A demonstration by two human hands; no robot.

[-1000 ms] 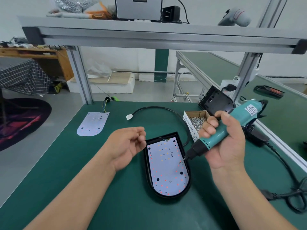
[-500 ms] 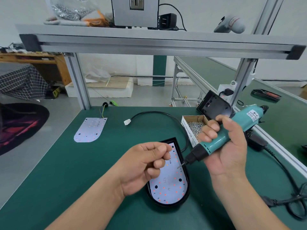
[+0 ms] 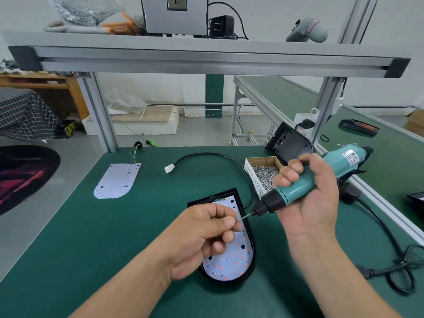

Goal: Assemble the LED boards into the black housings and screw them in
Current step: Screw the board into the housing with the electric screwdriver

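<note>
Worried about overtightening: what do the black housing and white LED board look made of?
Black rounded housing: likely moulded plastic, semi-gloss, judging by its smooth shiny rim. White LED board: thin flat matte sheet with drilled holes; coated metal or laminate, unclear.

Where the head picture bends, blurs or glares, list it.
Head view: wide-angle bending bows the shelf beam. Head view: soft, even light, only faint shadow on the table under the left hand. Head view: no glare on the LED board. Head view: the screw pinched at the bit of the electric screwdriver, in the right hand, is barely resolved.
</note>
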